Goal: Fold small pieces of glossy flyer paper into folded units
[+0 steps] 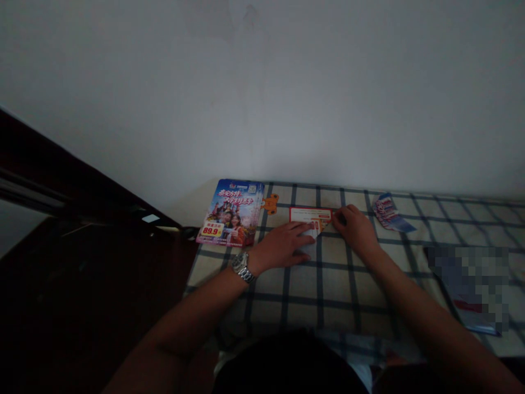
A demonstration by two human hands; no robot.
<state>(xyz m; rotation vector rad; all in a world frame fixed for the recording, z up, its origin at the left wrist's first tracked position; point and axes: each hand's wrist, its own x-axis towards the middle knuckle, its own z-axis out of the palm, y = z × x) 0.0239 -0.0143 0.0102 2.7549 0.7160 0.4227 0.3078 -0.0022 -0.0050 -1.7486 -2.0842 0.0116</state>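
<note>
Left hand point(283, 244): spread loosely over the flyer point(305, 214)
Right hand point(356, 227): pinching the flyer's right edge
Flyer pile point(232, 213): chilling further left on the checked cloth point(301, 290)

Left of the left fingers point(304, 239), a flyer point(241, 207) reads "89.9元" on a yellow label point(212, 230), below large Chinese lettering. Under those fingers, a red-bordered paper point(310, 215) bears print too small to read.

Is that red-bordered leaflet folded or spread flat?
Folded, it appears: the red-bordered leaflet has a slanting lower-right edge, not a square corner. The left hand hides part.
</note>
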